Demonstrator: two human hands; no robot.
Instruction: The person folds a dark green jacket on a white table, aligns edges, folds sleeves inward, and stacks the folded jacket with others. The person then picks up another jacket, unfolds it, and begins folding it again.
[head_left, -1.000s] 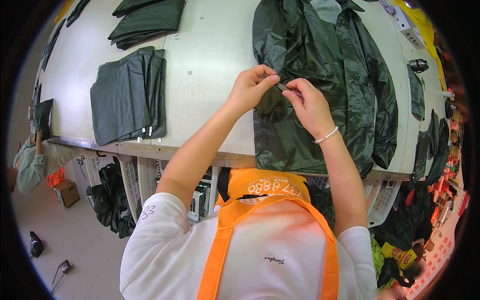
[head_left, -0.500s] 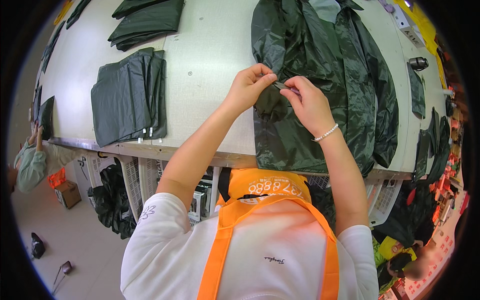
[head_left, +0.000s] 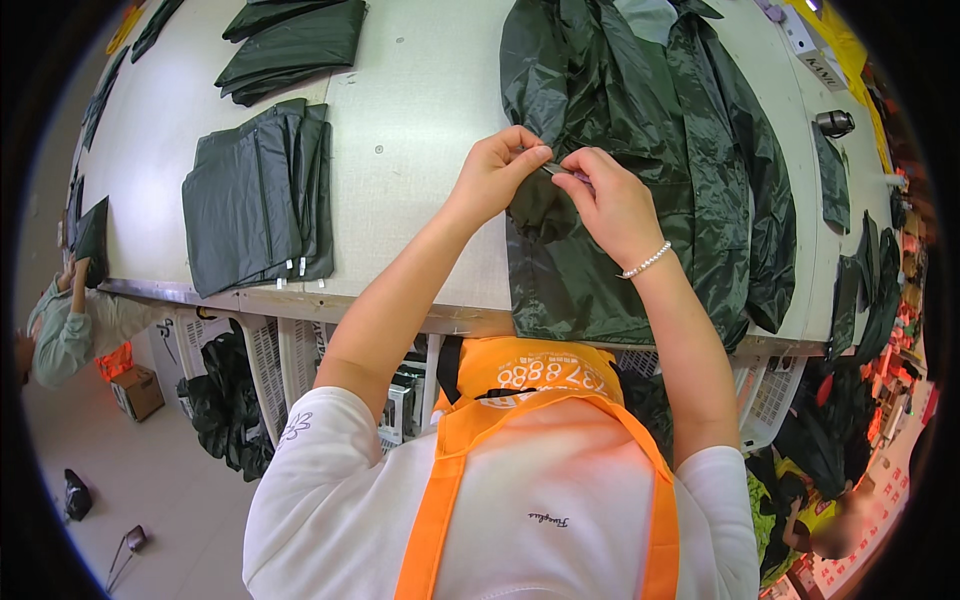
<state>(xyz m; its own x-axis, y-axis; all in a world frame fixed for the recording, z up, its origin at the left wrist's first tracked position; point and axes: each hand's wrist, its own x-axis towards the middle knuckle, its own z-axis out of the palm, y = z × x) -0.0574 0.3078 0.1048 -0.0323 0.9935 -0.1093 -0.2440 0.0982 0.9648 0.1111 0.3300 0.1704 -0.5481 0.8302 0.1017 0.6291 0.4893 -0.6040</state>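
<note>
Far to the left, another person in a pale green sleeve (head_left: 62, 335) bends beside the bench (head_left: 420, 110), near a small brown box (head_left: 138, 390) on the floor. On the left part of the white bench lies a flat, folded stack of dark green cloth (head_left: 250, 195), with small white tags at its near edge. A second folded dark green pile (head_left: 295, 45) sits farther back. Under the bench hang white baskets (head_left: 275, 365) with dark bundles in them.

In the middle, the person's left hand (head_left: 495, 175) is closed in a pinch, thumb against fingers, on a fold of the big dark green raincoat (head_left: 660, 170). Just beside it, almost touching, the right hand (head_left: 610, 205) pinches the same fold, and something small and thin shows between its fingers. A white bead bracelet (head_left: 645, 262) goes round that wrist. The raincoat is spread on the right part of the bench, and its bottom edge hangs over the near side. The person wears a white shirt and an orange apron (head_left: 530, 385).

At the right, a small dark tool (head_left: 835, 122) rests on the bench beyond the raincoat.
</note>
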